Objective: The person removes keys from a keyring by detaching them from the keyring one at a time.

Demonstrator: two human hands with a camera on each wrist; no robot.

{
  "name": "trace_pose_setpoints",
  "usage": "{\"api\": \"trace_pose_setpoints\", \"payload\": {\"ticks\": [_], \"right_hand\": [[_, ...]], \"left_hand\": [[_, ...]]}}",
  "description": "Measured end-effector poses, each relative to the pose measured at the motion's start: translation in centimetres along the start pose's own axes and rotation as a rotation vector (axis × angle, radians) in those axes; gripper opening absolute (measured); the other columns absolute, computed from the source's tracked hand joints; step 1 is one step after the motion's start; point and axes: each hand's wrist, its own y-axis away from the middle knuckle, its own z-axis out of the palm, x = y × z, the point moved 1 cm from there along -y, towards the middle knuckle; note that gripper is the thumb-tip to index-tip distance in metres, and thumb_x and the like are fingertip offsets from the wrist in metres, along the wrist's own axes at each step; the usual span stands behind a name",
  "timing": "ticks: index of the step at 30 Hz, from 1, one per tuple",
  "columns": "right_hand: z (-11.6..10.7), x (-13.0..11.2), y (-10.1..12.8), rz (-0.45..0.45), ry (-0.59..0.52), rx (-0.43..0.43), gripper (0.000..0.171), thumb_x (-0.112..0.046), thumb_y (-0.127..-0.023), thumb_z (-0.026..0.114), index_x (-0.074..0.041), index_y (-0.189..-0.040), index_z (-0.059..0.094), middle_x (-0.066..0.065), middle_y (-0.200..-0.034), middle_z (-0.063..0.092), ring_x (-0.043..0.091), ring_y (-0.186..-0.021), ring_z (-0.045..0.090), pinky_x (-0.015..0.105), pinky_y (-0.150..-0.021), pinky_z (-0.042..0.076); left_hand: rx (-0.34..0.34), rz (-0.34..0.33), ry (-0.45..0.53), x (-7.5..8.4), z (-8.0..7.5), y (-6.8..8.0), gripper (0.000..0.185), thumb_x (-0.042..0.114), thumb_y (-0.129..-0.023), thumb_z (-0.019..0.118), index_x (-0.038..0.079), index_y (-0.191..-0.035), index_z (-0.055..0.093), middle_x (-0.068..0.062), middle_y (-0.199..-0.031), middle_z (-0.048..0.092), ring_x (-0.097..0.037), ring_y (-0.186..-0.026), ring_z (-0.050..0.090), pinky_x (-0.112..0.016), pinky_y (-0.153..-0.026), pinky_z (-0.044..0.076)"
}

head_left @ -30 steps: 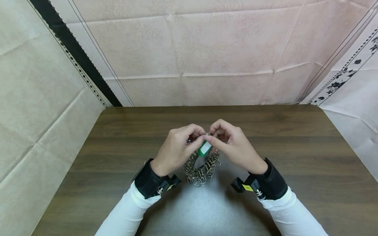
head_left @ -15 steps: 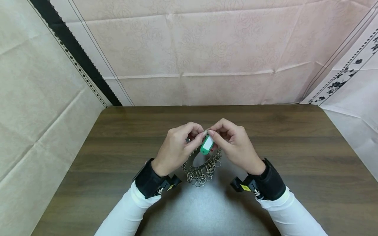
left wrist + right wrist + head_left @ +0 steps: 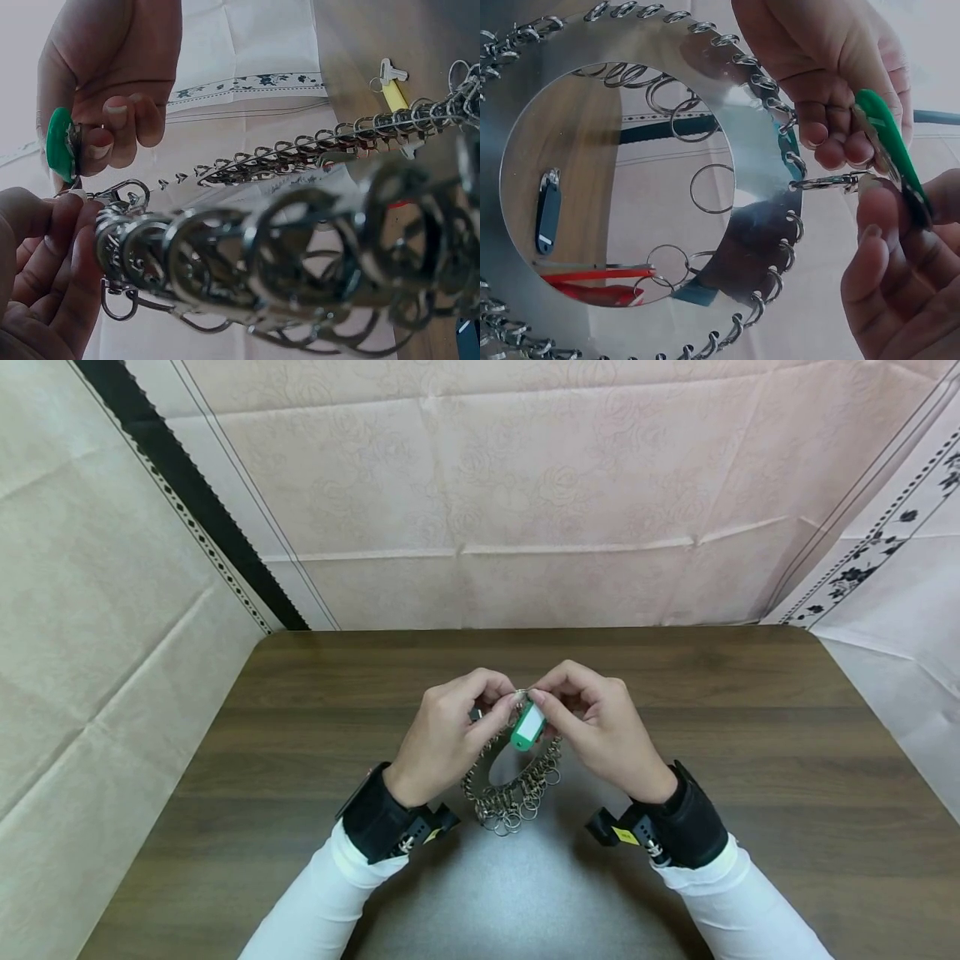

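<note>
Between my hands a flat metal ring, the body of a key holder [image 3: 510, 803], stands tilted, with many small metal clips along its edge. My left hand [image 3: 450, 727] pinches a small clip or split ring [image 3: 829, 182] at the holder's far edge. My right hand [image 3: 600, 727] pinches the upper end of a green key tag [image 3: 528, 727] with a white label, right beside the left fingertips. In the left wrist view the green tag [image 3: 58, 146] shows edge-on by the right thumb. Whether tag and clip are joined is hidden by fingertips.
A yellow key tag [image 3: 394, 96] with a key appears beyond the holder in the left wrist view. Through the holder's opening, the right wrist view shows a dark blue tag [image 3: 549, 214] and a red tag [image 3: 600, 274]. The wooden table [image 3: 337, 760] meets a cloth-covered wall [image 3: 525, 510].
The green tag has moved slightly up and to the right, with the right fingertips. Its label faces the head camera more fully. The left hand has barely shifted.
</note>
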Motion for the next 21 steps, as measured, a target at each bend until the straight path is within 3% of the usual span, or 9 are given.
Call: {"api": "trace_pose_setpoints", "payload": {"ticks": [8, 16, 21], "right_hand": [[-0.28, -0.23, -0.11, 0.031, 0.035, -0.038, 0.004, -0.009, -0.096, 0.058, -0.008, -0.096, 0.062, 0.003, -0.079, 0.066, 0.012, -0.059, 0.059, 0.028, -0.053, 0.052], [-0.19, 0.18, -0.13, 0.129, -0.092, -0.136, 0.006, -0.013, -0.098, 0.055, -0.008, -0.099, 0.058, 0.007, -0.079, 0.064, 0.025, -0.063, 0.059, 0.030, -0.058, 0.053], [0.12, 0.45, -0.13, 0.117, -0.099, -0.142, 0.006, -0.012, -0.098, 0.054, -0.007, -0.101, 0.057, 0.008, -0.080, 0.063, 0.021, -0.062, 0.059, 0.029, -0.057, 0.053]], "left_hand": [[0.014, -0.004, -0.019, -0.02, 0.05, 0.02, 0.006, 0.012, -0.095, 0.060, 0.007, -0.094, 0.062, 0.002, -0.077, 0.059, -0.004, -0.067, 0.051, -0.026, -0.057, 0.047], [0.025, -0.006, -0.016, -0.01, 0.11, 0.03, 0.004, 0.011, -0.094, 0.061, 0.007, -0.095, 0.062, 0.002, -0.075, 0.058, -0.004, -0.066, 0.049, -0.022, -0.056, 0.044], [0.018, -0.017, 0.013, 0.00, 0.17, 0.06, 0.006, 0.012, -0.094, 0.061, 0.006, -0.095, 0.061, 0.002, -0.075, 0.059, -0.004, -0.066, 0.050, -0.019, -0.057, 0.043]]}}
